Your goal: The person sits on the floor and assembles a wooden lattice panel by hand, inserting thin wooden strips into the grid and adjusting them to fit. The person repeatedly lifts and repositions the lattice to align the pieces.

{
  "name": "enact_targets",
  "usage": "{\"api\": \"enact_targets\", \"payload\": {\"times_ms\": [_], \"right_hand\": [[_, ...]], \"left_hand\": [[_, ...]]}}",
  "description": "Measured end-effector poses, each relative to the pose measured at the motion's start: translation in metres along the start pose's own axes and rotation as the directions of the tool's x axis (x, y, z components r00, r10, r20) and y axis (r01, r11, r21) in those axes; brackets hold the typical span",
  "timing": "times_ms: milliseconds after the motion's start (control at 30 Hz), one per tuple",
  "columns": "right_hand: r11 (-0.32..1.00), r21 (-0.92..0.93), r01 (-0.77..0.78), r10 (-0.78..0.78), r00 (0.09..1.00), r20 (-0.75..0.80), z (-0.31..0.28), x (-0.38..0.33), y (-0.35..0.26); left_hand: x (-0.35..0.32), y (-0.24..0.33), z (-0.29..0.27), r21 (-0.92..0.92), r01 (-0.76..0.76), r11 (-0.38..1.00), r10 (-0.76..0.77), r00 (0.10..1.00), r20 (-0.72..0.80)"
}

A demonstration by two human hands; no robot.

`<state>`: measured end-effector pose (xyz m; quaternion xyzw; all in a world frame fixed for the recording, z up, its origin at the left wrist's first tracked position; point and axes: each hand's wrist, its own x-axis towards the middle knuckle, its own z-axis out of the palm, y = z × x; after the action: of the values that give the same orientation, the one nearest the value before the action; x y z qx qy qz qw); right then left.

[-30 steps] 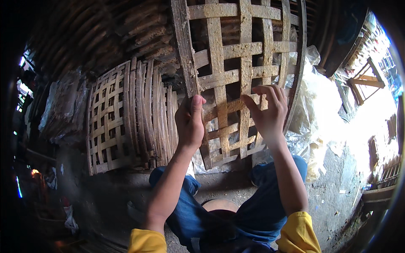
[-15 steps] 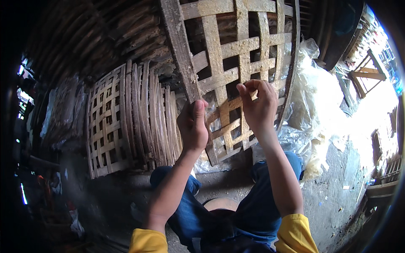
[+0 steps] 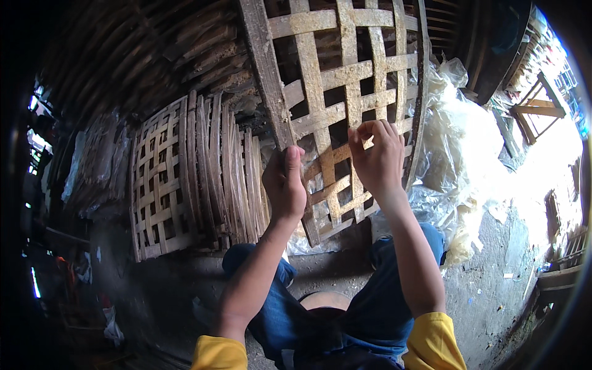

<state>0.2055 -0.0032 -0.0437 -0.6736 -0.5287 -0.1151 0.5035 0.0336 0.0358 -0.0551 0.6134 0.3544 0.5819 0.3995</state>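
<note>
A large woven bamboo tray with a wooden rim leans upright before me, its slats crusted with pale, flaky residue. My left hand is closed round the lower part of its left rim, thumb on top. My right hand is in front of the lower middle of the lattice. Its thumb and forefinger are pinched together; whatever lies between them, if anything, is too small to make out.
Several similar trays stand stacked on edge at the left. Crumpled clear plastic sheeting lies to the right of the tray. A small wooden frame stands farther right. The grey floor has scattered scraps on it.
The tray has turned slightly, its right rim shifting left. My right hand stays pinched and has shifted only a little. My left hand keeps its hold on the rim.
</note>
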Motion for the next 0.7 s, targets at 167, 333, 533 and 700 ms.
{"api": "enact_targets", "payload": {"times_ms": [167, 333, 533, 700], "right_hand": [[0.801, 0.535, -0.269, 0.277, 0.959, 0.066, -0.037, 0.005, 0.032], [0.836, 0.455, -0.306, 0.357, 0.934, -0.027, -0.104, 0.007, 0.101], [0.953, -0.144, -0.265, 0.274, 0.961, 0.042, -0.126, -0.010, 0.149], [0.987, -0.077, -0.138, 0.127, 0.983, -0.131, -0.108, -0.001, 0.102]], "left_hand": [[0.009, -0.005, -0.010, -0.042, -0.018, 0.999, 0.015, 0.997, -0.077], [0.018, -0.006, -0.028, -0.145, -0.021, 0.989, 0.002, 0.992, -0.127], [0.018, -0.007, -0.050, -0.208, 0.028, 0.978, -0.052, 0.992, -0.112], [0.010, 0.004, -0.048, -0.172, 0.020, 0.985, -0.033, 0.997, -0.075]]}}
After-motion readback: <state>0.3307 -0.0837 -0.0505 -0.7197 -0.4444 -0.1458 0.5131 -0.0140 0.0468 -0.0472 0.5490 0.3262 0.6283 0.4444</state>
